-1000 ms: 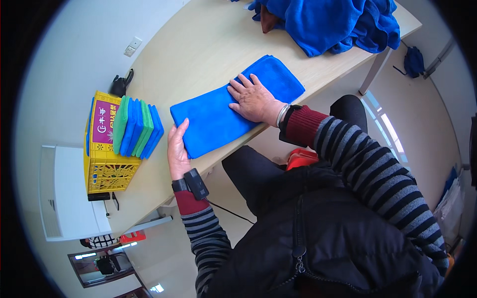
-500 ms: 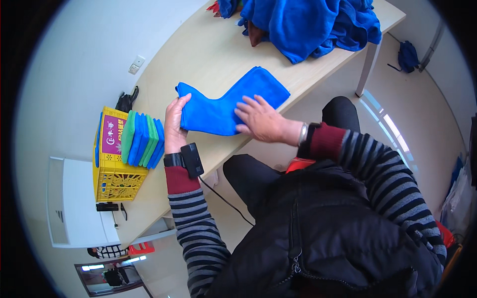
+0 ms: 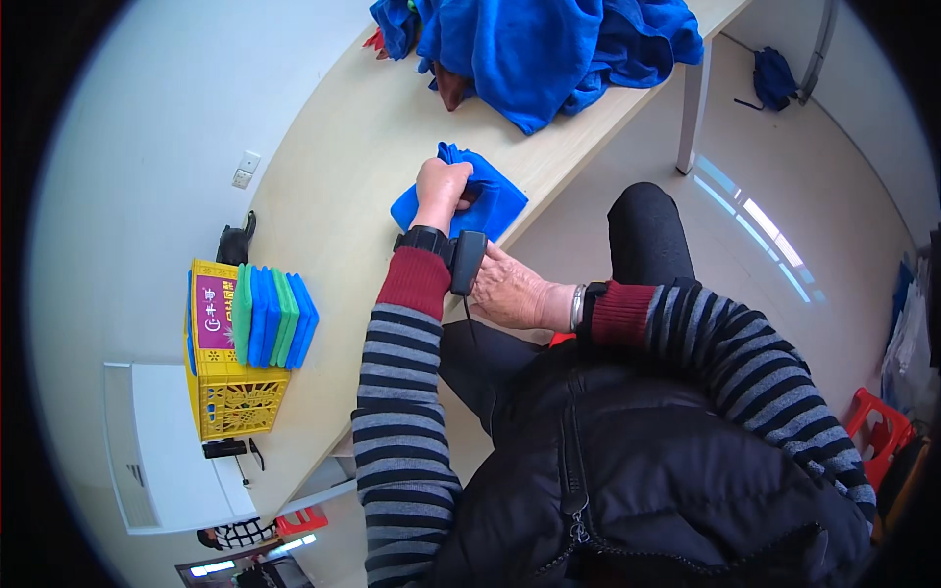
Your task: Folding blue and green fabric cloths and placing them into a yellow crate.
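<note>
Folding is the step in hand, we judge: our left hand [image 3: 443, 183] grips the small blue towel [image 3: 487, 199] at upper centre on the tabletop [image 3: 323, 196]; our right hand [image 3: 510, 292] rests open below. Next calls for flattening it squarely.

The left hand [image 3: 443, 184] covers the middle of the small folded blue cloth [image 3: 495, 201]. The right hand's [image 3: 512, 292] fingertips are hidden behind the left wrist. The heap of blue cloths [image 3: 549, 44] is cut off by the top edge.
</note>
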Tool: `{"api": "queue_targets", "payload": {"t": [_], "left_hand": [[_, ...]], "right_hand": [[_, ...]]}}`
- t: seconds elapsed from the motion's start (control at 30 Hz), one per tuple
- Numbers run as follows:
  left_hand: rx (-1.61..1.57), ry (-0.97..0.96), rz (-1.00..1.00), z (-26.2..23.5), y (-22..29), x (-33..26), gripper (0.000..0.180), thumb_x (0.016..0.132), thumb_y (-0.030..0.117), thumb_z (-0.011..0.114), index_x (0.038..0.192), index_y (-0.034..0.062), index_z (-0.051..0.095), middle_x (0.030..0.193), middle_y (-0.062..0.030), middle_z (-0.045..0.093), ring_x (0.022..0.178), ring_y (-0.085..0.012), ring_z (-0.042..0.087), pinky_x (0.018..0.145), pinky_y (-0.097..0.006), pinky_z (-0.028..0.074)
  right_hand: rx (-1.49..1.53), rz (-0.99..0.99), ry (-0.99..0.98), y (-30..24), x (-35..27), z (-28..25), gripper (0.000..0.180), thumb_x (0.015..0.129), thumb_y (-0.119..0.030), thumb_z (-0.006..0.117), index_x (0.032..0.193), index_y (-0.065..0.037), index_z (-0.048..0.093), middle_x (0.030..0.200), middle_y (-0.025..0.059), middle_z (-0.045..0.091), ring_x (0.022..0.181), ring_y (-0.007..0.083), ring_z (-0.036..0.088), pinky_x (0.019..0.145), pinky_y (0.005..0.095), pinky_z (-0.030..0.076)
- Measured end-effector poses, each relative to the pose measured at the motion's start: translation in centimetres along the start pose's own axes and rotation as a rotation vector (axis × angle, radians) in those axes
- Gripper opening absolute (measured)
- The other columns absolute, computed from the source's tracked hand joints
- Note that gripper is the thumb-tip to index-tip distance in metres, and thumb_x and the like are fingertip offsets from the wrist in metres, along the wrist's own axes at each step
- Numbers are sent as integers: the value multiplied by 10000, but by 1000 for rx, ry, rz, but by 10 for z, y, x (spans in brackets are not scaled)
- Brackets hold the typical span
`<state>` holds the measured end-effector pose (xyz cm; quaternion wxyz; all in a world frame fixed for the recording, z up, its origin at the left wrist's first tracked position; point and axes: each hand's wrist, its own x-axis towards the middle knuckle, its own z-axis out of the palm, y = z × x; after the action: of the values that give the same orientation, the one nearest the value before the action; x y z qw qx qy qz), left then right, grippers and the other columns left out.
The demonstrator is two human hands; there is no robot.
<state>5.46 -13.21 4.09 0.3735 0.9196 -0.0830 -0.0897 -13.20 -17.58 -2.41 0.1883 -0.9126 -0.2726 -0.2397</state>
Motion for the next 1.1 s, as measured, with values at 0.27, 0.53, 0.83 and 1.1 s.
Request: {"api": "queue_targets", "payload": {"t": [0.27,0.53,0.83,1.1], "left_hand": [[-100,-137,-50,-1,24,-22,405,892,342,657,872,-62,630,734,-136,656,573,-229,677,494,-298,546],[325,313,357,-58,-66,-90,349,1021,313,511,1111,-9,613,950,-161,682,898,-296,697,769,-377,563],[363,128,571,-32,-113,-91,499,1027,308,479,1445,41,432,1559,-184,324,1461,-360,253,1189,-453,221],[479,-15,560,-25,-118,-82,567,1031,361,437,1509,70,345,1575,-176,294,1477,-356,220,1185,-523,206]], "right_hand": [[-15,-2,-47,11,-6,5,512,825,-319,671,1227,-8,607,1347,125,525,1335,311,418,1188,473,222],[-62,-54,48,13,-3,2,576,828,-277,682,1310,5,543,1378,141,509,1344,321,421,1192,468,230],[139,6,-201,8,7,-34,525,837,-246,682,1283,-5,547,1355,159,519,1307,327,450,1141,470,295],[111,228,25,32,75,-11,426,964,-357,528,1272,-65,567,1376,162,514,1332,321,427,1087,482,330]]}}
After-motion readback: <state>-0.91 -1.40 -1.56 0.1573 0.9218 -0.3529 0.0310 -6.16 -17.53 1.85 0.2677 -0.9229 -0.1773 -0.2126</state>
